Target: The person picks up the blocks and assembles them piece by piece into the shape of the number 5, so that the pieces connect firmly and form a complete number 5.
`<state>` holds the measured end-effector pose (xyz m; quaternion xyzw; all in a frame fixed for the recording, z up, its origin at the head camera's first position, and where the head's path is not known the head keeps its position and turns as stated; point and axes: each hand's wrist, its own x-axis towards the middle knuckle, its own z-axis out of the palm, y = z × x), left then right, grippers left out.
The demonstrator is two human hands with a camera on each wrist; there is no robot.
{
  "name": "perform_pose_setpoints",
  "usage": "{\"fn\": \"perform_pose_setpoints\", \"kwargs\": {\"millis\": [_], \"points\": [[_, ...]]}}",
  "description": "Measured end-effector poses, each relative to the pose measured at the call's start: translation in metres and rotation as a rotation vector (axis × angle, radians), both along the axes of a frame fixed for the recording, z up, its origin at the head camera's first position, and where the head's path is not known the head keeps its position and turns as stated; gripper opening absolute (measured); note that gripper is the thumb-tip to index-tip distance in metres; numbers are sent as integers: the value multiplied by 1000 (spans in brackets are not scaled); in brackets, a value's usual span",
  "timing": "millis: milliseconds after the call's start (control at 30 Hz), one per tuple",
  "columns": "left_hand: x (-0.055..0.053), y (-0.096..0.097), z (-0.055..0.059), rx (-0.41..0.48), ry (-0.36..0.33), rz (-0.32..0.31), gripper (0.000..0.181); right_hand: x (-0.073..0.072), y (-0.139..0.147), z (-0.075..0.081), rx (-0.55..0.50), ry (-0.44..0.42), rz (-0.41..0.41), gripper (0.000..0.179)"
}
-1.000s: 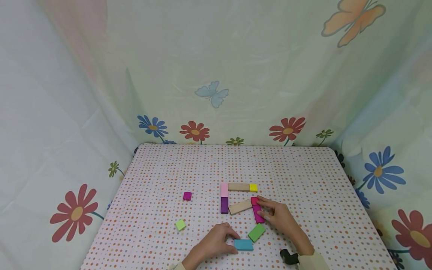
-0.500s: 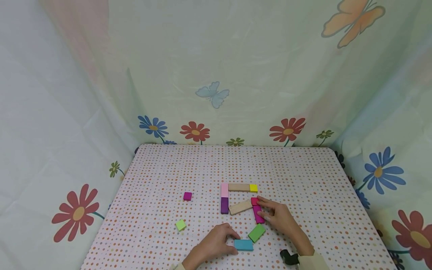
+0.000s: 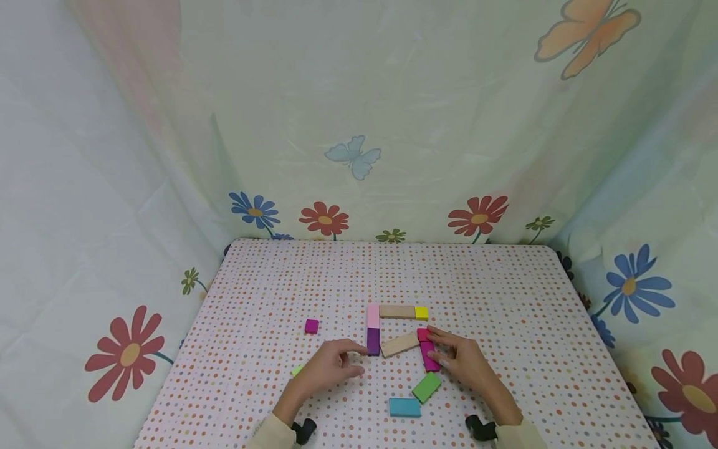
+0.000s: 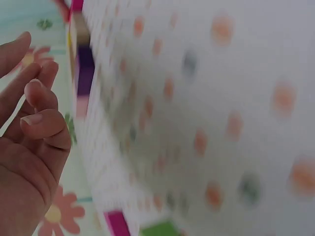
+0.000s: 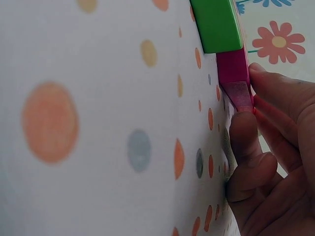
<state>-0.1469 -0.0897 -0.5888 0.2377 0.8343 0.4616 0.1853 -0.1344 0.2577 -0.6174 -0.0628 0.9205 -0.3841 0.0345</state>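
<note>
My left hand (image 3: pixel 331 365) reaches over the table with loosely bent fingers and nothing between them. In the head view its index fingertip lies at the left edge of a purple block (image 3: pixel 373 342); I cannot tell if they touch. The left wrist view shows the fingers beside the purple block (image 4: pixel 85 71). My right hand (image 3: pixel 464 362) rests at the right side of a red block (image 3: pixel 423 335) and a magenta block (image 3: pixel 428 357), fingertips touching them. Against the purple block's far end lies a pink block (image 3: pixel 373 315). A slanted wooden block (image 3: pixel 400 345) meets the red one.
Another wooden block (image 3: pixel 397 312) and a yellow block (image 3: pixel 421 313) form the far row. A green block (image 3: pixel 426 388) and a blue block (image 3: pixel 404 407) lie nearer. Left are a magenta cube (image 3: pixel 311 326) and a partly hidden lime cube (image 3: pixel 297 370). Dotted cloth covers the table (image 3: pixel 505 280).
My left hand has left the blue block and moved up and left to the purple block, covering part of the lime cube. My right hand and the blocks have stayed put.
</note>
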Motion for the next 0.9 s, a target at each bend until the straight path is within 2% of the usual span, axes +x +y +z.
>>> {"fn": "perform_pose_setpoints", "kwargs": {"millis": [133, 267, 433, 533, 667, 900], "points": [[-21, -29, 6, -24, 47, 108, 39, 0, 1, 0, -5, -20, -2, 44], [-40, -56, 5, -50, 59, 206, 48, 1, 1, -1, -7, -34, 0, 44], [-58, -81, -2, -67, 1, 311, 56, 0, 1, -1, -7, -26, -4, 44], [-63, -90, -10, -70, -56, 330, 53, 0, 1, 0, -1, -25, -3, 44], [-62, -96, -20, -51, -97, 332, 47, 0, 1, 0, -4, -28, 3, 45], [-59, -93, -26, -36, -74, 388, 42, 0, 2, 0, -1, -26, 6, 46]]}}
